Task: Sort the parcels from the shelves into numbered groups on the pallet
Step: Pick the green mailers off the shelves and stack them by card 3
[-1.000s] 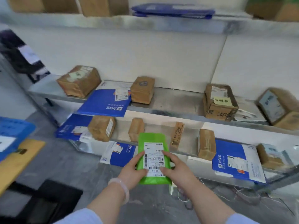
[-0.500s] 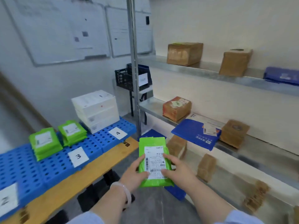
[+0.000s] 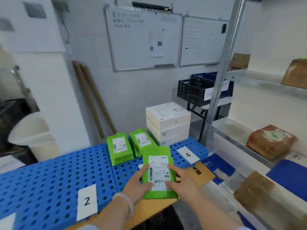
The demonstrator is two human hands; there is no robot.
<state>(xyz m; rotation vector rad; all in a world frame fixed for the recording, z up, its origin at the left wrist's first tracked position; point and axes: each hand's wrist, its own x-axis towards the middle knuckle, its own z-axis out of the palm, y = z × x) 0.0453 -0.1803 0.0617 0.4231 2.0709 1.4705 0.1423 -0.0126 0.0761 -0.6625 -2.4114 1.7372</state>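
I hold a flat green parcel [image 3: 157, 156] with a white shipping label in both hands, over the front edge of the blue perforated pallet [image 3: 49, 176]. My left hand [image 3: 138, 186] grips its left edge and my right hand [image 3: 180, 181] grips its right edge, thumbs on the label. Two stacks of green parcels [image 3: 120, 149] [image 3: 141, 141] lie on the pallet just behind it. White number cards "2" [image 3: 87, 201] and "4" [image 3: 188, 154] lie on the pallet. Three stacked white boxes [image 3: 167, 122] stand behind card 4.
The metal shelf rack [image 3: 219, 90] rises at the right, with brown cardboard parcels [image 3: 270, 141] and blue mailers [image 3: 289, 178] on its shelves. A wooden bench top [image 3: 201, 174] carries the pallet. Black crates [image 3: 192, 92] and whiteboards [image 3: 144, 40] are at the back wall.
My view has swung left from the shelves to the pallet. The green parcel, held in both hands throughout, now hovers over the pallet's front edge near the green stacks.
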